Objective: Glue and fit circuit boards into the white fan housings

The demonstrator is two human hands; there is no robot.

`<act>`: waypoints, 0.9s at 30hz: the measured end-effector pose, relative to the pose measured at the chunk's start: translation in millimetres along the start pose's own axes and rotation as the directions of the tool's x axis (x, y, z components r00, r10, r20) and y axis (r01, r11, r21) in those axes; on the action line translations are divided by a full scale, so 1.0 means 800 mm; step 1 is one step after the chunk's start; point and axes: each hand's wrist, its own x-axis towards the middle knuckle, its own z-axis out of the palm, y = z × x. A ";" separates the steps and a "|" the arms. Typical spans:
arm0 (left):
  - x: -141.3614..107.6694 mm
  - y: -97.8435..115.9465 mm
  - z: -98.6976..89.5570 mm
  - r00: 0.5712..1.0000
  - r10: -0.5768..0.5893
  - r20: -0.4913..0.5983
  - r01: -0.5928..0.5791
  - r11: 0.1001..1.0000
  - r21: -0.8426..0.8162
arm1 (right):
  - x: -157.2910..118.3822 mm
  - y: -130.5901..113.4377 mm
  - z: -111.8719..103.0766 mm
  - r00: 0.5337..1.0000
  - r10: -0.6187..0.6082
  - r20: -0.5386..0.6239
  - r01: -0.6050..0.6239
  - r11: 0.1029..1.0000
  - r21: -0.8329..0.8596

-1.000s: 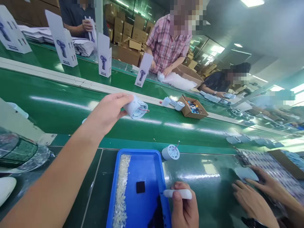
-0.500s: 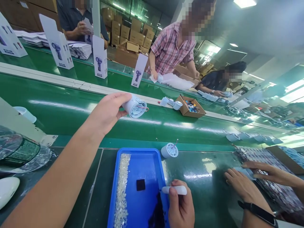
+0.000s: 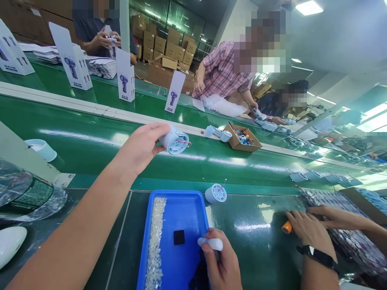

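Note:
My left hand [image 3: 145, 145] pinches a pale blue round fan housing [image 3: 175, 139] over the green belt; its spoked end faces me and a thin red-and-white wire pokes out. Between the thumb and fingers of my right hand [image 3: 222, 259] is a white tapered stick [image 3: 211, 243], its narrow tip over the right rim of the blue tray [image 3: 172, 193]. Along the tray's left side lie many small clear pieces [image 3: 155, 237]. A black square [image 3: 179, 237] sits near the middle, and a dark heap [image 3: 199, 274] is at the lower right. Another housing [image 3: 215, 193] stands just beyond the tray.
Beyond the belt [image 3: 90, 149] stand several printed boxes [image 3: 125, 78] and a carton of small parts [image 3: 243, 137]. At right, a co-worker's hands [image 3: 308, 229] hold an orange-ended item [image 3: 287, 227]. A plastic bottle [image 3: 30, 193] is at left. More people work across the line.
My right hand has moved left, bringing the white stick over the tray's edge. My left hand with the housing has shifted slightly right. The co-worker's hands now have an orange-ended item.

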 end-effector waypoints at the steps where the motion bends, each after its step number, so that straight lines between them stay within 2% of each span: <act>1: 0.000 -0.002 0.001 1.000 -0.005 0.008 0.005 1.000 0.004 | 0.003 0.000 0.001 0.999 -0.051 0.000 0.051 0.999 -0.001; 4: -0.002 -0.006 0.007 0.998 -0.050 0.022 0.050 0.999 0.002 | 0.007 -0.003 0.010 0.996 -0.092 -0.018 0.093 0.992 0.081; 7: -0.006 -0.010 0.016 0.995 -0.092 0.034 0.092 0.996 0.001 | 0.012 -0.011 0.025 0.989 -0.063 0.133 0.035 0.979 0.201; 8: -0.008 -0.012 0.019 0.994 -0.097 0.043 0.096 0.995 0.008 | 0.016 -0.016 0.029 0.991 -0.044 0.123 0.015 0.973 0.230; 10: -0.011 -0.015 0.024 0.992 -0.103 0.069 0.101 0.995 0.026 | 0.027 -0.027 0.035 0.999 0.013 -0.053 0.004 0.952 0.305; 11: -0.012 -0.016 0.027 0.991 -0.108 0.084 0.106 0.994 0.035 | 0.034 -0.034 0.035 0.983 0.060 -0.176 0.006 0.936 0.351; 13: -0.016 -0.017 0.033 0.987 -0.116 0.108 0.111 0.992 0.055 | 0.052 -0.047 0.032 0.921 0.158 -0.356 0.016 0.898 0.439; 14: -0.018 -0.017 0.036 0.985 -0.120 0.120 0.113 0.991 0.065 | 0.060 -0.053 0.029 0.895 0.202 -0.398 0.009 0.884 0.467; 17: -0.025 -0.016 0.044 0.980 -0.128 0.152 0.114 0.989 0.094 | 0.084 -0.064 0.017 0.857 0.301 -0.418 -0.070 0.872 0.484; 21: -0.034 -0.011 0.051 0.973 -0.136 0.186 0.114 0.986 0.124 | 0.098 -0.068 0.012 0.844 0.377 -0.382 -0.131 0.835 0.535; 24: -0.039 -0.008 0.055 0.968 -0.148 0.203 0.121 0.983 0.142 | 0.100 -0.068 0.013 0.844 0.381 -0.378 -0.117 0.818 0.563; 27: -0.042 -0.007 0.057 0.969 -0.140 0.203 0.107 0.981 0.163 | 0.099 -0.066 0.013 0.859 0.339 -0.383 -0.091 0.839 0.537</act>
